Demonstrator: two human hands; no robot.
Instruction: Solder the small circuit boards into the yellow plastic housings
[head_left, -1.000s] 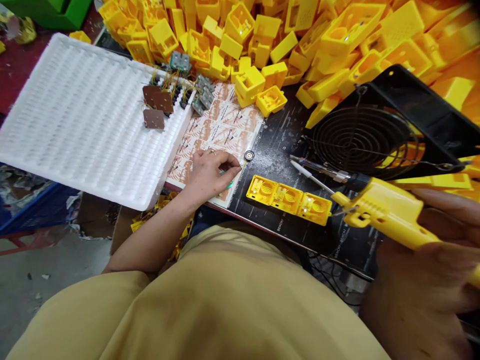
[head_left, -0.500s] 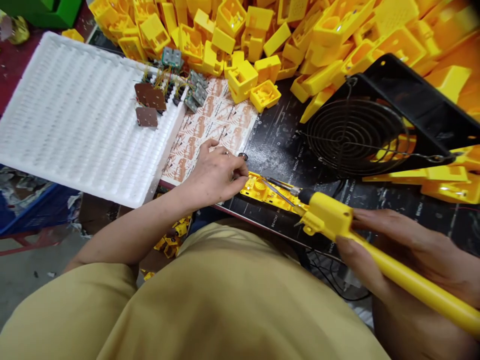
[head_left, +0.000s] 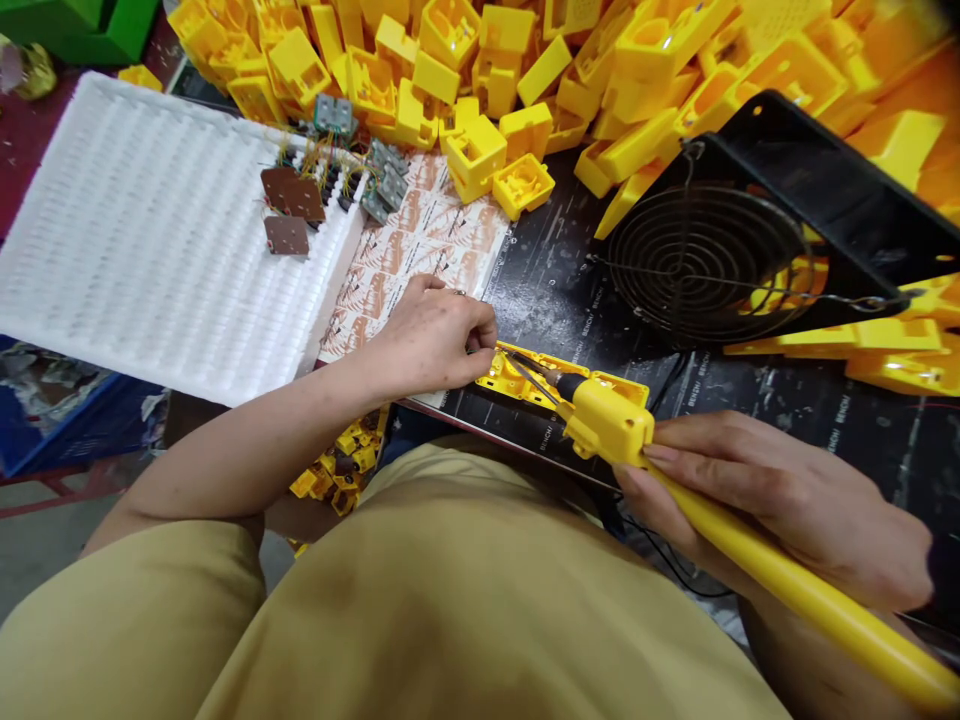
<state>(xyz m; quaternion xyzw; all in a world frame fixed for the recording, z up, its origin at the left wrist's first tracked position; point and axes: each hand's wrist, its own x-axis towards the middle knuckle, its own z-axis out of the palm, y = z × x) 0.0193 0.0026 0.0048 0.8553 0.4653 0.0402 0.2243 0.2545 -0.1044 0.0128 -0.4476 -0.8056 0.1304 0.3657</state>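
Now the soldering gun (head_left: 609, 422), gripped in the right hand (head_left: 795, 505), had swung left—its tip lay over the near-edge row of yellow cases (head_left: 624, 388), beside the left hand's (head_left: 442, 335) pinched fingers (contents hidden)—bringing both hands to one spot.

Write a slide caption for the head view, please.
Right hand holding a yellow tool over yellow casings, left hand alongside.
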